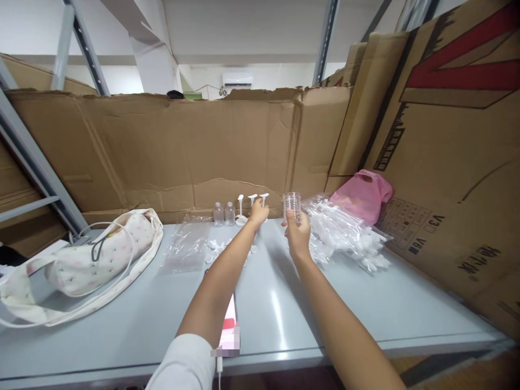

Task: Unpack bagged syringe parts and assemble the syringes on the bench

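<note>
My right hand [297,234] holds a clear ribbed plastic bottle [292,201] upright above the table, its fingers wrapped round the lower part. Farther left, my left hand [259,213] reaches toward the back, with its fingers closed around the stem of a white pump top [264,197]; the exact grip is partly hidden. Beside it stand two more such pieces, including a white pump top [240,203] on a round base. Two clear bottles [223,214] stand to the left of these. Small white plastic parts [215,246] lie scattered on the table under my left forearm.
A clear plastic bag of white parts [349,233] and a pink bag [361,195] lie at right. At left are a flat clear bag [187,244] and a patterned fabric bag [101,254]. A phone [229,322] lies near the front edge. Cardboard [182,146] walls the back.
</note>
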Motion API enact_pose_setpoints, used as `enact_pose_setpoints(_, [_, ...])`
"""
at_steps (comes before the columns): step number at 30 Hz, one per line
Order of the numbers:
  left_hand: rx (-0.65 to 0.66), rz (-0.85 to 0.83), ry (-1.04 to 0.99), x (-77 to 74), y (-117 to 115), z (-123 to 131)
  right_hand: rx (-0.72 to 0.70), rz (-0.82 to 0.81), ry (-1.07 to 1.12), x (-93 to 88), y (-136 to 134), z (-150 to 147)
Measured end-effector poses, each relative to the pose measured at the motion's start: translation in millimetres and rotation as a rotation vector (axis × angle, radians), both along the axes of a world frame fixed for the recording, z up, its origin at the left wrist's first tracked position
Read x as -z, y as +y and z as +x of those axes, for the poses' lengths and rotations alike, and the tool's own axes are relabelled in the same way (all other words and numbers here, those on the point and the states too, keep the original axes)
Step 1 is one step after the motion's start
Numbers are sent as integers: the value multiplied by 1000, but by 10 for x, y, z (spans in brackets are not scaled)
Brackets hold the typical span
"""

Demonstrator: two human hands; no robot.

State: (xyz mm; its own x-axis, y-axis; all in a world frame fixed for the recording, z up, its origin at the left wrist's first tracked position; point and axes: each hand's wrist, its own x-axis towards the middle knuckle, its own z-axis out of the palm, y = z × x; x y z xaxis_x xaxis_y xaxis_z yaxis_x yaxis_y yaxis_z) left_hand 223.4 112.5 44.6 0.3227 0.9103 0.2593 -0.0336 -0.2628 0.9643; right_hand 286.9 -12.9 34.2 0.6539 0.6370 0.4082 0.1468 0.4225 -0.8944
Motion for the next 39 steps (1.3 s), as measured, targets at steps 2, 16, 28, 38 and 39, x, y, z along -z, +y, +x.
enact_pose_setpoints(2, [-11,-11,12,-41,-101,-47,-57,-10,44,6,13,-9])
enact_pose_setpoints(16, [-189,620,537,-188,-1395,-1183,-816,-69,385,-61,-151,-398])
enact_pose_setpoints(28, [-328,938,653,137,-1506,-2153,-1626,-423,237,-136,-385,-522])
enact_pose_setpoints(38, [-165,1202,584,199,-1666,-2039,-1901,-657,200,-123,-350,-424])
enact_pose_setpoints(39, [-157,1220,581,211,-1677,-2036,-1940,-632,182,-129,-365,-432])
